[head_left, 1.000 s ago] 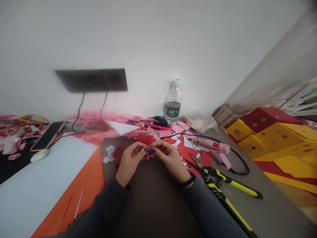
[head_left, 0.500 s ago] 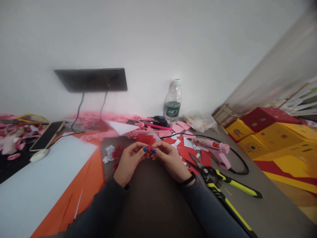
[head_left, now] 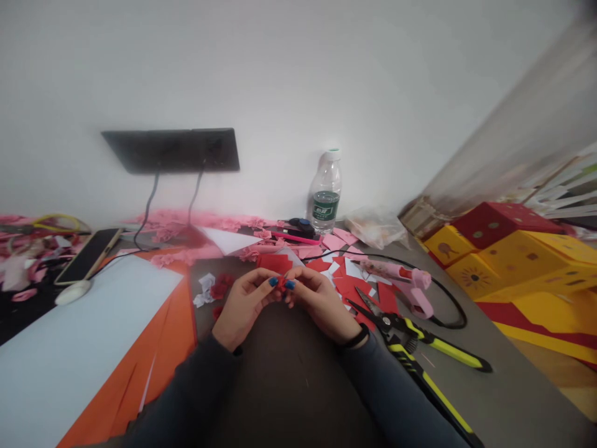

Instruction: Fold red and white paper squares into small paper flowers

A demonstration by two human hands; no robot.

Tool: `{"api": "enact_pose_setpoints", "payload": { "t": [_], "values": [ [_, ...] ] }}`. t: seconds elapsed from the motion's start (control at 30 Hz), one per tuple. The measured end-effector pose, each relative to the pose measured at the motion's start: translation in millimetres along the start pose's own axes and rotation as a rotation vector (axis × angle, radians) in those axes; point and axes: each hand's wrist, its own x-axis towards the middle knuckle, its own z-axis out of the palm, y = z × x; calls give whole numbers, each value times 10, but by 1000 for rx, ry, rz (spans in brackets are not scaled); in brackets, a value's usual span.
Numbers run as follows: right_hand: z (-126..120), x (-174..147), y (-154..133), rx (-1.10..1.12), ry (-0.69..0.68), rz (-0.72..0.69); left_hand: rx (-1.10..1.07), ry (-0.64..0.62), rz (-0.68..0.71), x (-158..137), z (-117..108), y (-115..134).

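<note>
My left hand (head_left: 246,303) and my right hand (head_left: 323,302) meet over the grey table, thumbs and fingertips pinched on a small piece of red paper (head_left: 282,284). Its exact shape is mostly hidden by the fingers. Left of my left hand lie red paper flowers (head_left: 222,285) and a crumpled white paper piece (head_left: 204,290). Red paper scraps (head_left: 349,287) spread beyond and to the right of my right hand. Near my right wrist rest shears with yellow-black handles (head_left: 387,322), their blades apart.
A pink glue gun (head_left: 405,283) with a black cord lies at right. Behind stands a water bottle (head_left: 325,202). White sheets (head_left: 93,336) over orange paper (head_left: 172,336), a phone (head_left: 88,256) and a mouse (head_left: 73,292) are at left. Yellow boxes (head_left: 522,264) stand far right.
Both hands stay pinched on the red paper in nearly the same place. Only slight finger movement shows.
</note>
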Motion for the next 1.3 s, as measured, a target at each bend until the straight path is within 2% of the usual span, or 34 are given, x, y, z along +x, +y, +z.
{"api": "enact_pose_setpoints", "payload": {
  "t": [0.17, 0.43, 0.77, 0.93, 1.13, 1.3],
  "values": [
    [-14, -6, -10, -49, -17, -47, 24, -7, -3, -12, -7, -1],
    [-23, -16, -37, -21, -71, -23, 50, -16, -14, -23, 3, 9],
    [-22, 7, 1, -48, -12, -13, 54, 14, 5, -8, 2, -9],
    [-20, 2, -21, -67, -36, -2, 48, 7, 7, -11, 12, -5],
    [-21, 1, -23, -109, -31, -29, 26, 2, 1, -17, 6, -14],
    [-34, 18, 25, -129, 12, -65, -17, 53, 5, -11, 8, -1]
  ]
}}
